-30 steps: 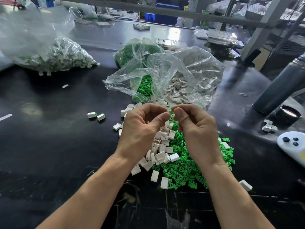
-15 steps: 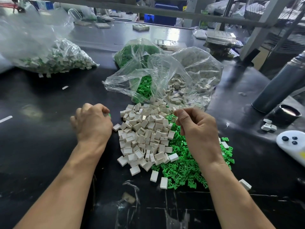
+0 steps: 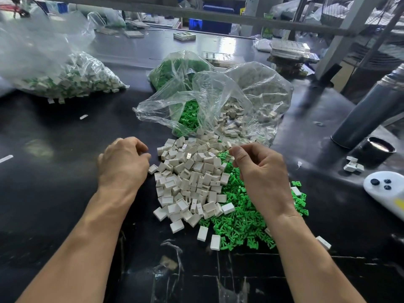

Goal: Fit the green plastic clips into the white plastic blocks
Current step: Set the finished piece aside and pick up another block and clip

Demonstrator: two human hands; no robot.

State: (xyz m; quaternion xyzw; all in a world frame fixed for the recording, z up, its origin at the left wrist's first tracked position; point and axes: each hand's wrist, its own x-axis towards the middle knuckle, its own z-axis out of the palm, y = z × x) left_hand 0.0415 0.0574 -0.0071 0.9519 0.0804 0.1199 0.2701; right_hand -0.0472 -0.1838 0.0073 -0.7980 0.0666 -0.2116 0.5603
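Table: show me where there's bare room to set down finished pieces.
Bare table lies left of the left hand, below the bag of finished pieces. The centre is crowded with white blocks and green clips, and the right edge by a white controller.

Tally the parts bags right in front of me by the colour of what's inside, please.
Green clips bag: 1
White blocks bag: 1
Mixed white-and-green bag: 1
Total: 3
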